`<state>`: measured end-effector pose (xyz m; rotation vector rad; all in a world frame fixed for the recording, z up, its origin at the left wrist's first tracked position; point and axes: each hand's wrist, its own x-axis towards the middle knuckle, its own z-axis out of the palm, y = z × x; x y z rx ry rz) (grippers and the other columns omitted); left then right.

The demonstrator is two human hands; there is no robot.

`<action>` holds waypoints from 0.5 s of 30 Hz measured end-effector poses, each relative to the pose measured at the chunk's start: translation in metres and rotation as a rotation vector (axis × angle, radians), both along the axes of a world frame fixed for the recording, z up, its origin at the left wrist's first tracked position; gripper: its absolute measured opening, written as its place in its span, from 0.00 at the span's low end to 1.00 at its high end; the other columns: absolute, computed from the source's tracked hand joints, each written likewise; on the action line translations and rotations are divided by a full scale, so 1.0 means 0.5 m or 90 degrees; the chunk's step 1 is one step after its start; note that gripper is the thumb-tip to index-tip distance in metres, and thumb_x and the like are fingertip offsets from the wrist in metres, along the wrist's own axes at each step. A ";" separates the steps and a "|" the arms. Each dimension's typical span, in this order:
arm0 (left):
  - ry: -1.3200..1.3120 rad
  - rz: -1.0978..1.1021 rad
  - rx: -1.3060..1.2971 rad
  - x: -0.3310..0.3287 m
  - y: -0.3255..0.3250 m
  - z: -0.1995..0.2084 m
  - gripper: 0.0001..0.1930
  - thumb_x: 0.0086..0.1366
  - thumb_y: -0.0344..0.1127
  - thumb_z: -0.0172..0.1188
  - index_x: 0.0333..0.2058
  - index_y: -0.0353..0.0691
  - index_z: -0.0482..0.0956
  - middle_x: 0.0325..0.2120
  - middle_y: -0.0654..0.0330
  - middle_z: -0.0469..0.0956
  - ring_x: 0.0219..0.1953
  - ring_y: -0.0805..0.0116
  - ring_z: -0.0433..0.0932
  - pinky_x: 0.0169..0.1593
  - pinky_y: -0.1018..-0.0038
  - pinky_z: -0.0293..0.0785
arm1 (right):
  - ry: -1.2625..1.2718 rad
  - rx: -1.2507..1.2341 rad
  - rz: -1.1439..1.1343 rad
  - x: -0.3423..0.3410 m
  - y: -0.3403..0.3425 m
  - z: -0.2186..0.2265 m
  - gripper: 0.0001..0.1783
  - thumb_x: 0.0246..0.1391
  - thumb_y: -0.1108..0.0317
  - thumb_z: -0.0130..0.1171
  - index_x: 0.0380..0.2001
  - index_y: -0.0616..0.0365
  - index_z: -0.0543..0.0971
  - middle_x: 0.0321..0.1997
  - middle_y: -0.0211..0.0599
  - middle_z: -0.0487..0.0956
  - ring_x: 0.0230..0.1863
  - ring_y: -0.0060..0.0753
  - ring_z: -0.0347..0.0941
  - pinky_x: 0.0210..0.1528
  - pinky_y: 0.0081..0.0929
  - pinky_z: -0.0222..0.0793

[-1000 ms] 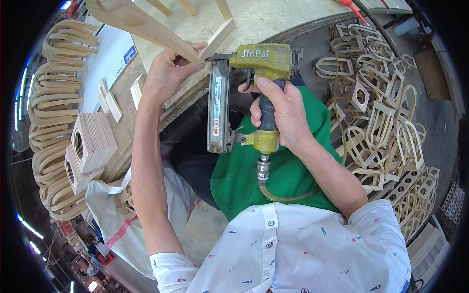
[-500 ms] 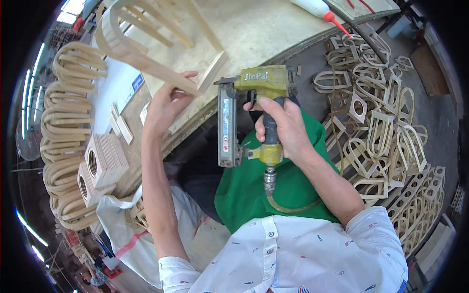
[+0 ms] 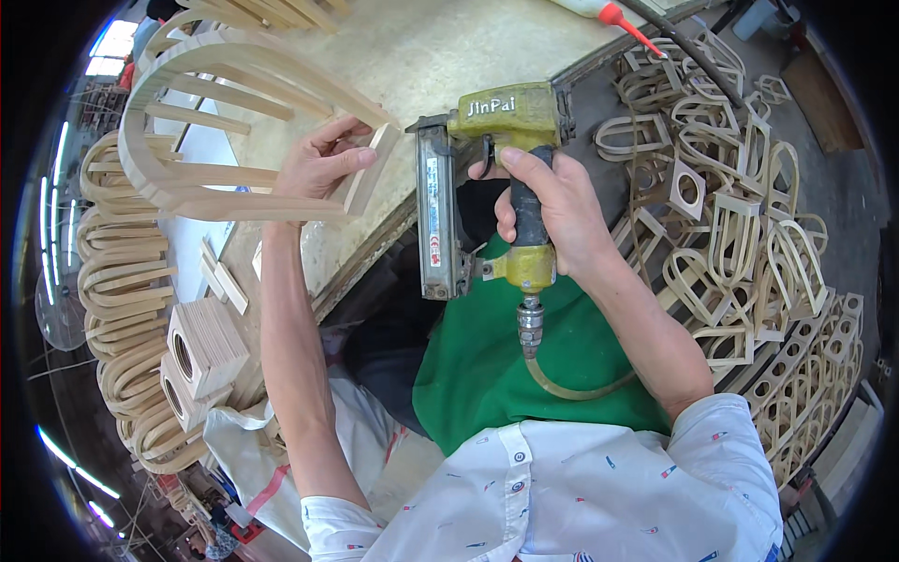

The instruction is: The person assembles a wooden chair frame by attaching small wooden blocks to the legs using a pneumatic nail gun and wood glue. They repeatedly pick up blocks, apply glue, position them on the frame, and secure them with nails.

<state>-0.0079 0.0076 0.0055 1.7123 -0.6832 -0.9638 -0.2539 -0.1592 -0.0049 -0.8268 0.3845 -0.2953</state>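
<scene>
My left hand is closed on a pale U-shaped wooden frame at its flat end piece, with the thumb pressing on that wood. The curved end of the frame points left, above the bench. In my right hand is a yellow-green pneumatic nail gun, gripped by its black handle with a finger at the trigger. Its nose, at the top of the silver magazine, points left beside the end piece, a small gap apart. An air hose runs from the handle's base.
The workbench carries wooden strips, a stack of square blocks with round holes and a white bottle with a red nozzle. Rows of curved frames stand at the left. Many frames lie heaped on the floor at right.
The wooden frame has turned and come lower, its curved end now further left and its end piece tilted towards the nail gun. The nail gun has risen slightly.
</scene>
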 end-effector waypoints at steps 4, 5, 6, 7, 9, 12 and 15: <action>0.002 0.030 0.030 -0.001 0.003 -0.001 0.27 0.53 0.31 0.70 0.53 0.35 0.75 0.37 0.67 0.75 0.34 0.81 0.70 0.39 0.81 0.67 | 0.010 -0.007 0.006 0.004 -0.003 0.003 0.14 0.62 0.64 0.51 0.41 0.67 0.73 0.37 0.39 0.77 0.17 0.21 0.69 0.17 0.20 0.67; 0.003 0.038 0.021 -0.003 0.002 -0.002 0.26 0.54 0.31 0.70 0.52 0.35 0.76 0.36 0.67 0.75 0.34 0.81 0.71 0.39 0.81 0.67 | 0.011 -0.011 0.009 0.006 -0.004 0.006 0.14 0.62 0.64 0.51 0.41 0.67 0.73 0.37 0.39 0.77 0.16 0.21 0.69 0.17 0.20 0.67; 0.005 0.045 0.013 -0.005 0.001 -0.004 0.26 0.54 0.31 0.70 0.52 0.35 0.76 0.36 0.67 0.76 0.34 0.81 0.71 0.40 0.82 0.67 | 0.012 -0.015 0.012 0.008 -0.004 0.007 0.14 0.62 0.64 0.51 0.41 0.67 0.73 0.37 0.38 0.77 0.16 0.21 0.69 0.17 0.20 0.66; 0.004 0.049 0.009 -0.008 0.003 -0.006 0.25 0.54 0.30 0.70 0.52 0.35 0.76 0.36 0.66 0.76 0.35 0.81 0.71 0.40 0.82 0.68 | 0.013 -0.014 0.015 0.008 -0.003 0.007 0.14 0.62 0.64 0.51 0.42 0.67 0.73 0.36 0.38 0.77 0.16 0.21 0.69 0.17 0.20 0.66; -0.003 0.051 -0.001 -0.011 -0.001 -0.005 0.25 0.53 0.30 0.70 0.52 0.36 0.77 0.37 0.66 0.77 0.35 0.81 0.71 0.40 0.82 0.68 | 0.008 -0.014 0.017 0.011 -0.005 0.010 0.14 0.61 0.64 0.51 0.42 0.67 0.73 0.36 0.38 0.77 0.16 0.21 0.69 0.17 0.20 0.66; 0.007 0.046 -0.006 -0.012 -0.004 -0.001 0.25 0.54 0.30 0.69 0.52 0.36 0.77 0.38 0.65 0.77 0.36 0.81 0.72 0.41 0.82 0.68 | 0.017 -0.044 0.038 0.011 -0.011 0.011 0.17 0.62 0.63 0.51 0.46 0.67 0.72 0.41 0.40 0.78 0.18 0.19 0.68 0.18 0.18 0.67; 0.020 0.051 -0.023 -0.012 -0.006 -0.002 0.25 0.54 0.30 0.69 0.52 0.36 0.77 0.39 0.65 0.77 0.36 0.81 0.72 0.42 0.82 0.69 | 0.018 -0.053 0.033 0.012 -0.015 0.018 0.17 0.62 0.63 0.51 0.46 0.66 0.72 0.41 0.39 0.78 0.18 0.19 0.68 0.18 0.18 0.67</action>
